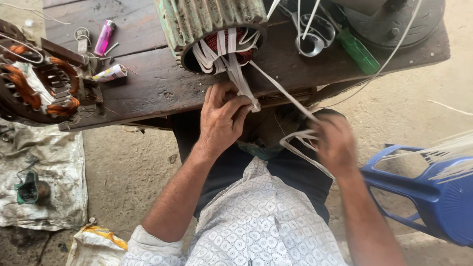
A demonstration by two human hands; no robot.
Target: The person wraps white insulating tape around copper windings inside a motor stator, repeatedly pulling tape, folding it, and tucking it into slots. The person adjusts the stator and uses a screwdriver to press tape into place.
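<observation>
A bundle of white tape strips hangs out of the open end of a green ribbed motor stator, which lies on its side at the front edge of a dark wooden tabletop; red-brown copper windings show inside its bore, with more white strips tucked among them. The left hand is closed around the lower end of that bundle just below the tabletop edge, fingers curled and thumb pressed against the strips. One strip runs taut and slanting from the stator down to the right hand, which is blurred (its exact grip cannot be made out), though its fingers are bent around a loose loop of the same white tape.

Behind the stator lie a pair of scissors and a green-handled screwdriver, near a dark round metal cover. At the left end of the tabletop rests a second stator with orange copper coils, a pink lighter and a small printed roll close by. On the ground to the left lies a grey cloth; on the right stands a blue plastic chair with thin white strips draped across it. The person wears a white patterned shirt.
</observation>
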